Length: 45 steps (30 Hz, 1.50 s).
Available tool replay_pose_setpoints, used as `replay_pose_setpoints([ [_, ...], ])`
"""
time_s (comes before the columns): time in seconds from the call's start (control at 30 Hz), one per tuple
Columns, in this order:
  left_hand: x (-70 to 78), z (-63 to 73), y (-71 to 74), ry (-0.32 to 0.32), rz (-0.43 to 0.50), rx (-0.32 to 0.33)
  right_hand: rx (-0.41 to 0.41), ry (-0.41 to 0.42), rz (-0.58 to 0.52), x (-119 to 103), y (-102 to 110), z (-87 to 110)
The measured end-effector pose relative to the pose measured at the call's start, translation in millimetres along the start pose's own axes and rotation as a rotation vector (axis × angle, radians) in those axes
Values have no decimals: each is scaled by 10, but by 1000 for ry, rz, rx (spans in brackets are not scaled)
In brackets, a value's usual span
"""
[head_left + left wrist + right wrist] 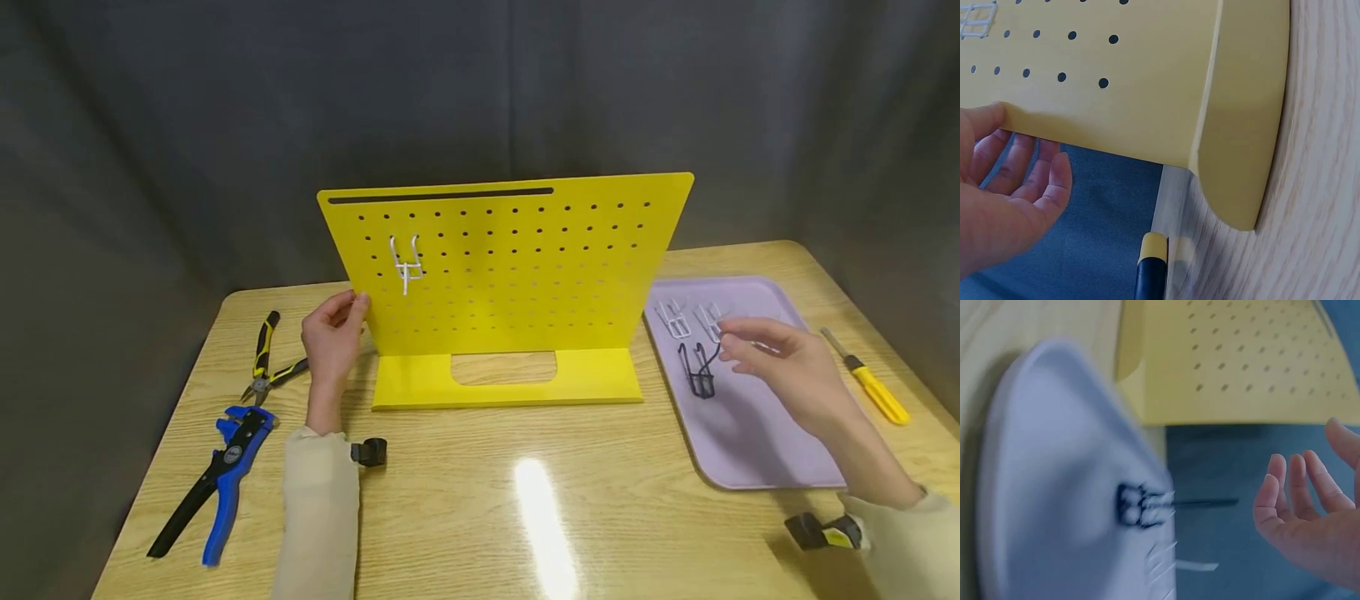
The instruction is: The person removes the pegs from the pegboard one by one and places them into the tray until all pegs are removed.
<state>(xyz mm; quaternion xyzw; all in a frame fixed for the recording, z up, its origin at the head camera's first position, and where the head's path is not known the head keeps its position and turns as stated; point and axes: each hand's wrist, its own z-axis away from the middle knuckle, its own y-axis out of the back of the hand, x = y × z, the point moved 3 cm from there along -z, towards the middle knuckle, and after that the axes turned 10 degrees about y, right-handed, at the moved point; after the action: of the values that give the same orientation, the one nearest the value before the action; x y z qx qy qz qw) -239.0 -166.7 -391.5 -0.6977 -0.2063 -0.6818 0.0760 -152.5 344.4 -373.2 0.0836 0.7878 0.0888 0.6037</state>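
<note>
My left hand (332, 337) pinches the left edge of a yellow pegboard (525, 283), thumb on the front face and fingers behind it, as the left wrist view shows. A white wire hook (406, 265) hangs in the holes at the pegboard's upper left. Over the lilac tray (738, 454) my right hand (787, 367) hovers with fingers loosely bent and nothing between them in the right wrist view. Below its fingertips a black wire hook (702, 383) lies on the tray, its prong pointing up toward the hand. Two white wire hooks (675, 321) lie behind it.
On the left lie yellow-and-black cutting pliers (262, 350) and a blue-and-black wire stripper (225, 479). A yellow-handled screwdriver (873, 390) rests right of the tray. The pegboard's flat base (510, 396) stands on the wooden table (450, 517), with a dark curtain (480, 92) behind.
</note>
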Motion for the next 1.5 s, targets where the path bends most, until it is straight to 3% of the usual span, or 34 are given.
replay_pose_setpoints([
  [0.1,-7,4,-1,8,-7,-6,-3,11,46,-168,-115,3],
  [0.3,33,-6,0,-2,-4,-20,-55,173,-186,-394,-524,-22],
  [0.37,33,-8,-1,3,1,-24,-87,193,-214,-415,-690,-26],
  [0.63,13,-9,12,23,-5,-11,-157,192,-97,-530,-1317,-168],
  [0.83,4,-13,-4,6,-3,-27,-191,214,-156,-612,-1651,-319],
  [0.97,11,-12,-1,7,-7,-18,-208,186,-272,-667,-1839,-416],
  [1.23,6,-7,4,6,1,-10,-197,92,-701,-731,-2149,-583],
  [1.3,1,-11,8,2,8,-9,-206,88,-732,-742,-2232,-611],
  [1.5,3,-18,-3,-12,11,-11,-198,121,-676,-780,-2464,-701],
])
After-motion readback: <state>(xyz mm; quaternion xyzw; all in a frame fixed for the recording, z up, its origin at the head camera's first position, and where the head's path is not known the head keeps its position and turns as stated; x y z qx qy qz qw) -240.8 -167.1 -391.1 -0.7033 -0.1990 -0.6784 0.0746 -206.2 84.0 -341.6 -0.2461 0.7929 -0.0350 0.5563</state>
